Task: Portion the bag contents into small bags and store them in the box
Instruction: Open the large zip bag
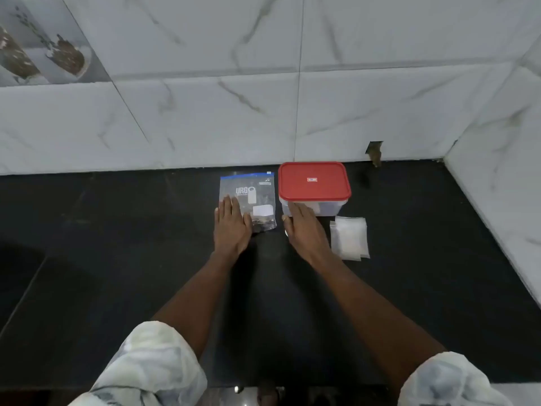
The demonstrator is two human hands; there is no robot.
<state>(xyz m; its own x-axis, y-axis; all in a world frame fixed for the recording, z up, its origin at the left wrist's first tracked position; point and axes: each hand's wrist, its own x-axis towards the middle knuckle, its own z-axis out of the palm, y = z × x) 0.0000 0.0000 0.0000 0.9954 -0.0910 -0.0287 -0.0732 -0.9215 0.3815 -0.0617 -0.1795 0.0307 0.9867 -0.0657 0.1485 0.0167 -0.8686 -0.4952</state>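
Centrally, a clear zip bag (257, 194) is seen lying flat on the black countertop (117, 244), its blue seal strip turned toward 12 o'clock. Its lower left corner is hidden under the left hand (232, 227), which is laid palm down with the fingers straight and close together, nothing being gripped. Dark contents (265, 224) are gathered along the bag's bottom edge, but what they are cannot be made out, and the white print and label are blurred.

At 3 o'clock from the bag, just beside it, the box (332, 208) is set. It is a rounded rectangle with cloudy clear walls and a glossy red lid (313, 189) closed on top. Its inside cannot be read through the wall. The front wall is touched by the straight fingers of the right hand (304, 230), and nothing is held.

At 5 o'clock from the box a loose stack of small bags (349, 238) is placed. They are thin, translucent and squarish, and their number is unclear.

Both forearms are bare, and the pale rolled sleeves (146, 370) are cut off by the lower frame edge.

The counter is smooth and faintly reflective. It is bounded by veined marble-look wall tiles (205, 118) at 12 o'clock and at 3 o'clock. Open surface is left toward 9 o'clock and 6 o'clock of the bag.
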